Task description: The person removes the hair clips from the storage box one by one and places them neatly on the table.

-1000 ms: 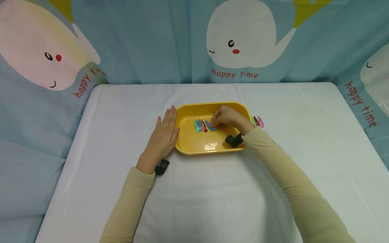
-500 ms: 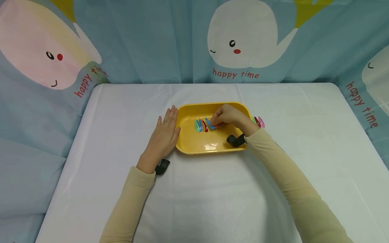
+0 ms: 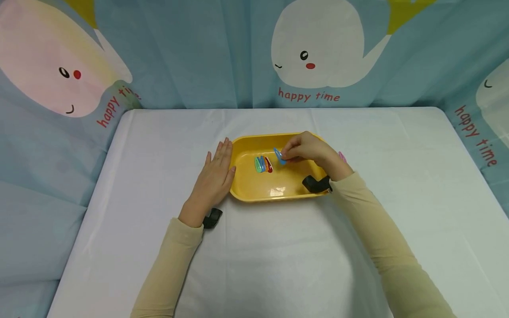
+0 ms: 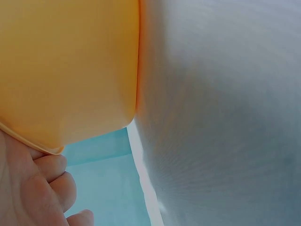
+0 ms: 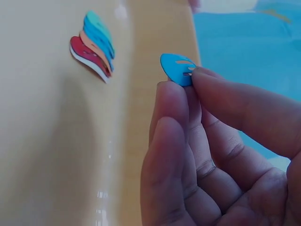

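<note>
Head view. I log one rounded-rectangular, glossy yellow tray [image 3: 254,187] on a table with a white cloth [image 3: 258,256]. Left hand [image 3: 213,176]: fingers straight and together, laid against the tray's left end, grasping nothing. Right hand [image 3: 312,149]: thumb and fingers pinching one slim, teardrop-shaped blue hair clip [image 3: 280,157] over the tray. One side-by-side row of green, blue, orange and red hair clips [image 3: 263,164], on the tray floor, left of the pinched piece and apart from it. One pink clip [image 3: 342,156], partly hidden, just beyond the tray's right end. Behind: light-blue curtain [image 3: 191,57] printed with whales.

Left wrist view. I find the tray's outer wall and rim, the left hand's fingers touching the rim.

Right wrist view. I have the blue clip at the fingertips, its slotted end against the thumb; the row lies beyond, its pieces overlapping.
</note>
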`<state>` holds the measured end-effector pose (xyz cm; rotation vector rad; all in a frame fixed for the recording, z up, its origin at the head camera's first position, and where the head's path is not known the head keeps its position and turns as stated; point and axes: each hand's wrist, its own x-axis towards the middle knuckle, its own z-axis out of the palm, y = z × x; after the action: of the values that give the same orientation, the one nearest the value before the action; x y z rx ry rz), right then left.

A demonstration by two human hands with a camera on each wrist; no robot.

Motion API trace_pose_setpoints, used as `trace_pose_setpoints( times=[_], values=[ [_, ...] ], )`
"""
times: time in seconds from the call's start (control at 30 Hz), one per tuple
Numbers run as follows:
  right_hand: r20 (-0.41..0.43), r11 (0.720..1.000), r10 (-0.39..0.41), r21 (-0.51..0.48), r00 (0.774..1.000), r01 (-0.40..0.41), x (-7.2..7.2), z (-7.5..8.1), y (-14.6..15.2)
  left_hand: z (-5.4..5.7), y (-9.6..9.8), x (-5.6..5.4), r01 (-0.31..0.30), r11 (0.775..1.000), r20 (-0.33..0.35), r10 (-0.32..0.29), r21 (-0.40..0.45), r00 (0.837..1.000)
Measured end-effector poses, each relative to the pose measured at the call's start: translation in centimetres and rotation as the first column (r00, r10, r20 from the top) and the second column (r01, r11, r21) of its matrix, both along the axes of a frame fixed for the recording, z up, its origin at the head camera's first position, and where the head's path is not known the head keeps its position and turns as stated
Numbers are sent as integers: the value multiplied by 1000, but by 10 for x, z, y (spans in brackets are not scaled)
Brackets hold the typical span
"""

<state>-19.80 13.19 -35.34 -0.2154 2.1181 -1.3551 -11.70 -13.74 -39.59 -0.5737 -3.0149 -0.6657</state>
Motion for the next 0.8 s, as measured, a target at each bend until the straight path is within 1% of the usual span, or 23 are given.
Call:
trace_pose_setpoints(
  times=[0.3, 0.57, 0.8],
  values=[
    [-15, 998, -36, -53, 999, 35, 5, 2, 12, 0, 0, 0, 0, 1000, 8, 0, 1, 1000],
    [-16, 992, -75, -105, 997, 73, 10, 4, 23, 0, 0, 0, 2, 1000, -3, -2, 3, 1000],
    [-21, 986, -109, -126, 994, 105, 13, 7, 30, -1, -1, 0, -2, 1000, 0, 2, 0, 1000]
  ],
)
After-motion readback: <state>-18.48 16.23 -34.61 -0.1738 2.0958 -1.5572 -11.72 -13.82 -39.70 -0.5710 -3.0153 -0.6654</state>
